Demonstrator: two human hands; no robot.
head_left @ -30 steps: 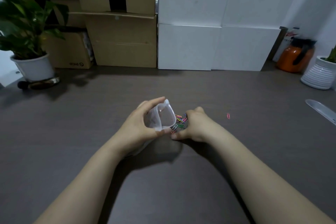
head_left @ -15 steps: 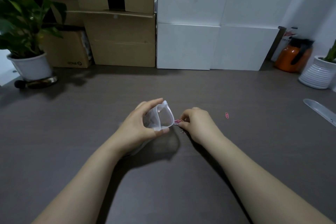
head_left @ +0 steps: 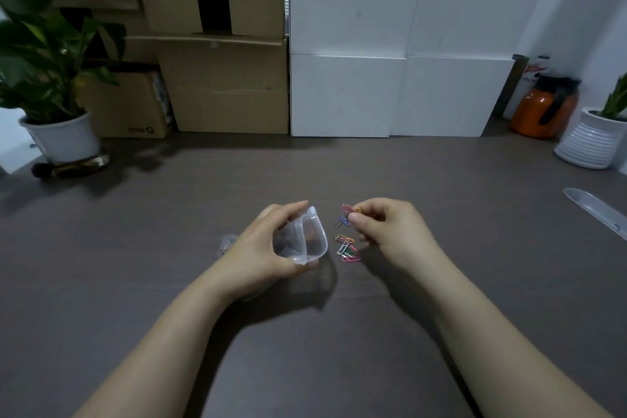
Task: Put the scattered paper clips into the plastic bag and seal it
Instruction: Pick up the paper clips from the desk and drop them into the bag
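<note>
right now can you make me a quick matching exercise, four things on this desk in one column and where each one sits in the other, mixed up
Things:
1. plastic bag
2. orange jug
3. leafy plant
4. loose paper clips

Places:
A. far left of the desk, in a white pot
B. on the desk between the two hands
C. held open in the left hand
D. far right, beside a ribbed white pot

Pairs: 1-C, 2-D, 3-A, 4-B
</note>
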